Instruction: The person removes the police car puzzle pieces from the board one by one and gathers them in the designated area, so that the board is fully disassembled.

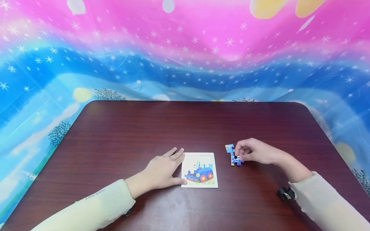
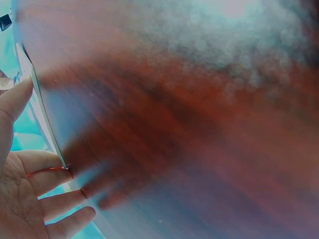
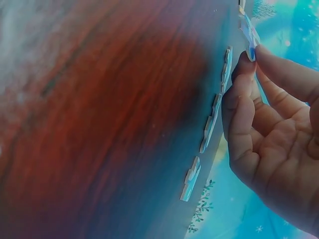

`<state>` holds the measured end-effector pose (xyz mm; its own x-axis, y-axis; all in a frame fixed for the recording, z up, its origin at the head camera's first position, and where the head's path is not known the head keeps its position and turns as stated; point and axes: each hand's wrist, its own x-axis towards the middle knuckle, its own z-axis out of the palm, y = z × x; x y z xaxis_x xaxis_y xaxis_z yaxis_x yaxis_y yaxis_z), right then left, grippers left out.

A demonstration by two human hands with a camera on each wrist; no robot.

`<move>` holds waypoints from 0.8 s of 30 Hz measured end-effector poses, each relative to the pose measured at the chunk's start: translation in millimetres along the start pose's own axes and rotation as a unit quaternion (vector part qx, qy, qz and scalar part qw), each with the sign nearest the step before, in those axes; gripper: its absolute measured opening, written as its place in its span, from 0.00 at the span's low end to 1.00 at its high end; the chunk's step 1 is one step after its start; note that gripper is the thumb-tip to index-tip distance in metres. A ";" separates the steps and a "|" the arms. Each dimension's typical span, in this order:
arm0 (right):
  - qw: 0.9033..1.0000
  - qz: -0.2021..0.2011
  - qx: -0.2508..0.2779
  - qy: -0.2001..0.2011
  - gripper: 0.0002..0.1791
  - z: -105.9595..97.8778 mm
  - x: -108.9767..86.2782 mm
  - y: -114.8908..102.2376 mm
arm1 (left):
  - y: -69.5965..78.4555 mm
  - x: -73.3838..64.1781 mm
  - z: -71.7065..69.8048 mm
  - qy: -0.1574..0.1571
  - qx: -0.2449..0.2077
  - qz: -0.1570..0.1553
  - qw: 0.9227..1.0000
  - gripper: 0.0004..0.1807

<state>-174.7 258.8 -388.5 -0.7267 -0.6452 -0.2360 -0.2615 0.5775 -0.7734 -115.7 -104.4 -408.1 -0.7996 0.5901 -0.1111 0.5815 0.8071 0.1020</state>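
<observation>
A square jigsaw board (image 1: 199, 186) with a pale rim lies flat on the table, showing a blue vehicle with red and yellow wheels. My left hand (image 1: 163, 170) rests along its left side, thumb at the near corner and fingers by the far one. In the left wrist view, those fingers lie straight beside the thin board edge (image 2: 46, 117). Right of the board, my right hand (image 1: 260, 152) pinches a puzzle piece (image 3: 249, 36) between thumb and fingertips. Loose puzzle pieces (image 1: 229, 148) lie under and beside that hand, which partly covers them.
The dark red-brown wooden table (image 1: 138, 128) has rounded far corners. Behind it hangs a pink and blue cloth (image 1: 185, 48) with snowflakes. A black strapped device (image 1: 286, 193) shows at the right sleeve (image 1: 326, 199).
</observation>
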 end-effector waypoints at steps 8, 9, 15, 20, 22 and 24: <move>1.000 0.001 -0.019 -0.004 0.03 1.7 0.5 -2.2 | 0.3 -0.2 -0.3 -0.002 0.001 -0.001 1.000 0.52; 1.000 0.002 -0.025 -0.002 0.04 1.4 0.6 -1.7 | 0.4 -0.3 -0.5 -0.002 0.000 -0.001 1.000 0.52; 0.999 0.007 -0.049 0.014 0.05 -0.9 1.2 2.0 | 0.9 -0.7 -1.0 -0.002 -0.001 0.000 1.000 0.52; 0.999 -0.005 -0.042 0.012 0.05 0.3 4.7 -1.2 | 1.1 -0.1 -1.2 0.000 0.000 0.000 1.000 0.52; 0.999 -0.013 -0.041 0.011 0.05 1.8 7.7 -5.1 | 0.8 0.2 -1.3 0.000 0.002 0.000 1.000 0.52; 0.999 -0.020 -0.042 0.009 0.06 4.2 12.2 -9.0 | 0.4 0.4 -1.3 0.000 0.004 0.000 1.000 0.52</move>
<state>-178.5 243.7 -386.9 -0.7259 -0.6600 -0.1935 -0.3430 0.5912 -0.7300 -116.0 -103.8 -406.9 -0.8001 0.5896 -0.1106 0.5821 0.8076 0.0947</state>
